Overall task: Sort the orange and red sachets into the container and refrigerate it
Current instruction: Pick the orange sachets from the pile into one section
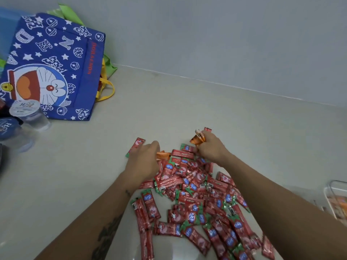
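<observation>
sorting under way, early stage; most sachets unsorted.
right hand grip closed on a bunch of orange sachets; left hand pinches one orange sachet at the far edge of the red sachets heaped on the counter. container at right edge holds a few orange ones; refrigeration not yet done.
</observation>
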Motion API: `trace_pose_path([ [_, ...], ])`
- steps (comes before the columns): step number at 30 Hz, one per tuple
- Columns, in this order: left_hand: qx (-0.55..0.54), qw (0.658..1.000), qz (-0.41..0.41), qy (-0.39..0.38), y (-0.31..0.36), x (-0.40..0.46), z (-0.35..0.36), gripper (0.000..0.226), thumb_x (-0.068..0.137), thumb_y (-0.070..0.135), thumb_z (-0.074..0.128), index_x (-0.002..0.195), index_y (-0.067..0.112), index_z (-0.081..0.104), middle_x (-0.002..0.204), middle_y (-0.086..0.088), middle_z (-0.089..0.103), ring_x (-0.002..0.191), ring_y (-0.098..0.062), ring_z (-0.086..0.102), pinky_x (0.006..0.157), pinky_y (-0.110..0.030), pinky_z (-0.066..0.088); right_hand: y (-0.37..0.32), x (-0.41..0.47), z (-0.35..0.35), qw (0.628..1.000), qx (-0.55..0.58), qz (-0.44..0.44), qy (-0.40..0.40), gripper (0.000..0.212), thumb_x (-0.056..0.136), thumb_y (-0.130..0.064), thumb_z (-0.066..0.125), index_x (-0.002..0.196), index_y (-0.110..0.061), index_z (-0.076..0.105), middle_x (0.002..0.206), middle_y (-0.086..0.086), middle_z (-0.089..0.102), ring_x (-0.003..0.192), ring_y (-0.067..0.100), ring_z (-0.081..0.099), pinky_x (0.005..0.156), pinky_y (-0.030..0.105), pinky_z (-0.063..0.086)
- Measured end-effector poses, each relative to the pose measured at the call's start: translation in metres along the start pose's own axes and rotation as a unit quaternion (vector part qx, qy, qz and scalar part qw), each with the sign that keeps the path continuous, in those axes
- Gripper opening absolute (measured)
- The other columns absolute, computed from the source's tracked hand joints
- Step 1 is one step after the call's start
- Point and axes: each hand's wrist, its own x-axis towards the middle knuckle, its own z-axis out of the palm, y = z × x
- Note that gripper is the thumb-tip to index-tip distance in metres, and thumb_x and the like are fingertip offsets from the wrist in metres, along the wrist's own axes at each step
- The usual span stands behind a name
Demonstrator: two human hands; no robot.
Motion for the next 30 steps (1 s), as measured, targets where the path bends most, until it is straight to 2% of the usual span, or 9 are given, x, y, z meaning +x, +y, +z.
trace_pose_path([
  [5,-0.146,0.989,-0.013,0.016,0.033,-0.052,-0.013,0.036,0.086,0.006,0.054,0.118,0.022,0.061,0.112,-0.002,0.065,0.1,-0.025,0.06,0.085,-0.04,0.052,0.031,-0.089,-0.043,1.0,0.014,0.007,0.005,0.023,0.077,0.008,0.046,0.083,-0.013,0.053,0.074,0.01,0.056,0.068,0.025,0.051,0.059,0.039,0.039],
  [9,-0.19,0.981,0.009,-0.034,0.06,-0.099,-0.008,0.029,0.09,0.0,0.044,0.11,0.015,0.059,0.102,-0.002,0.064,0.088,-0.021,0.06,0.077,-0.042,0.054,0.057,-0.159,-0.065,0.999,0.011,-0.004,0.047,0.027,0.084,0.008,0.043,0.08,-0.018,0.05,0.074,-0.003,0.054,0.066,0.016,0.048,0.061,0.031,0.036],
  [11,-0.204,0.976,0.034,-0.062,0.074,-0.114,-0.006,0.021,0.093,0.002,0.041,0.097,0.017,0.056,0.094,-0.004,0.063,0.081,-0.02,0.06,0.07,-0.043,0.055,0.07,-0.188,-0.074,0.997,0.001,-0.018,0.079,0.024,0.088,0.003,0.045,0.078,-0.019,0.049,0.074,-0.008,0.053,0.066,0.009,0.048,0.06,0.03,0.033],
  [14,-0.195,0.975,0.073,-0.078,0.102,-0.129,-0.01,0.02,0.1,0.011,0.038,0.084,0.016,0.049,0.078,-0.006,0.055,0.066,-0.018,0.049,0.057,-0.033,0.041,0.09,-0.225,-0.094,0.99,-0.049,-0.031,0.129,0.012,0.089,-0.014,0.051,0.079,-0.018,0.047,0.074,0.002,0.056,0.069,0.02,0.05,0.061,0.036,0.035],
  [19,-0.195,0.966,0.124,-0.115,0.151,-0.136,-0.025,0.023,0.105,0.021,0.033,0.093,0.015,0.051,0.086,-0.006,0.055,0.071,-0.013,0.044,0.061,-0.027,0.036,0.123,-0.272,-0.135,0.974,-0.08,-0.032,0.207,0.013,0.09,-0.026,0.044,0.077,-0.022,0.042,0.071,0.002,0.055,0.068,0.022,0.049,0.062,0.038,0.036],
  [22,-0.191,0.96,0.143,-0.148,0.181,-0.136,-0.027,0.026,0.105,0.026,0.031,0.097,0.012,0.052,0.089,-0.01,0.055,0.076,-0.018,0.044,0.066,-0.031,0.037,0.153,-0.285,-0.159,0.958,-0.14,-0.002,0.249,0.015,0.084,-0.036,0.035,0.078,-0.023,0.04,0.073,0.0,0.057,0.07,0.025,0.052,0.061,0.038,0.038],
  [24,-0.184,0.956,0.15,-0.172,0.2,-0.136,-0.024,0.026,0.102,0.031,0.035,0.099,0.009,0.049,0.088,-0.008,0.051,0.076,-0.018,0.043,0.068,-0.035,0.038,0.175,-0.287,-0.171,0.956,-0.172,0.02,0.238,0.016,0.081,-0.036,0.035,0.084,-0.024,0.044,0.081,0.001,0.06,0.076,0.026,0.054,0.063,0.037,0.041],
  [27,-0.146,0.959,0.16,-0.181,0.233,-0.137,-0.018,0.025,0.091,0.038,0.047,0.094,0.013,0.044,0.081,-0.004,0.047,0.067,-0.017,0.041,0.064,-0.036,0.038,0.203,-0.287,-0.183,0.965,-0.197,0.028,0.172,0.024,0.076,-0.036,0.039,0.091,-0.022,0.051,0.096,0.005,0.063,0.087,0.028,0.057,0.074,0.04,0.047],
  [30,-0.092,0.962,0.187,-0.175,0.273,-0.14,-0.006,0.016,0.091,0.027,0.051,0.088,0.019,0.038,0.079,-0.003,0.05,0.064,-0.016,0.044,0.059,-0.033,0.035,0.22,-0.291,-0.194,0.975,-0.182,0.017,0.129,0.028,0.069,-0.043,0.037,0.086,-0.026,0.052,0.099,0.004,0.063,0.09,0.027,0.057,0.079,0.037,0.047],
])
